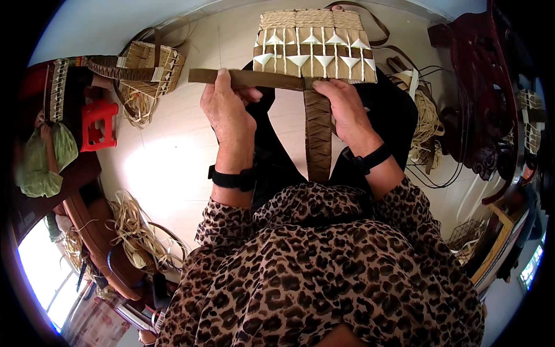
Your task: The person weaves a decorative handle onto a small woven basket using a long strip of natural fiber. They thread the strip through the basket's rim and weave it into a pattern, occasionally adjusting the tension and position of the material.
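Observation:
A flat brown strip (266, 80) stretches sideways in front of me. My left hand (228, 107) pinches it near its left part, thumb on top. My right hand (345, 107) grips the strip's right end where it meets a braided brown band (318, 136), which hangs down toward my lap. Just beyond my hands rests a woven basket (315, 49), tan with a rope-like upper edge, white triangles and pale vertical cords. The right fingers lie close to the basket's lower edge. Part of each hand's fingers is hidden behind the strip and band.
On the floor at the left lies a similar basket (165, 66) with a braided handle, near a red plastic stool (99, 126). Loose fibre strips (136, 228) pile at lower left, and another bundle (426, 115) lies at right beside dark carved furniture (477, 87).

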A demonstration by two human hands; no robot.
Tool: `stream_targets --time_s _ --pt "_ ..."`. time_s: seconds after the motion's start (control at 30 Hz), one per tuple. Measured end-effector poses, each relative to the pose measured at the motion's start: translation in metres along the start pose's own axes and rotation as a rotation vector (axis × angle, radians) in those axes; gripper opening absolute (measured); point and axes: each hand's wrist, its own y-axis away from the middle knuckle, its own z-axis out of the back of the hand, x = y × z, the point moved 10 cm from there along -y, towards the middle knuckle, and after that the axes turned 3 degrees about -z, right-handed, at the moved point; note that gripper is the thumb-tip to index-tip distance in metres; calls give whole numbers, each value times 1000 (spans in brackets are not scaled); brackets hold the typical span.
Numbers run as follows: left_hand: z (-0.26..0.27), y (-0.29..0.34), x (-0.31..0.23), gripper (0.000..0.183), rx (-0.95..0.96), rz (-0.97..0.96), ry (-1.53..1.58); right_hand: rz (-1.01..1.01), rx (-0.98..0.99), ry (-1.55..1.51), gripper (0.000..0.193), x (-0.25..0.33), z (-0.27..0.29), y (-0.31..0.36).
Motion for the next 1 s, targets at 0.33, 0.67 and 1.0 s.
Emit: stream_targets --time_s 0.33,0.67,1.0 --pt "12 -6 19 26 -21 134 11 -91 119 -59 25 -8 -8 -7" --pt "-25 -3 -15 23 145 -44 -61 -75 136 71 22 -6 -8 -7" --pt "-70 44 -53 22 352 -254 -190 85 -84 1099 29 52 11 22"
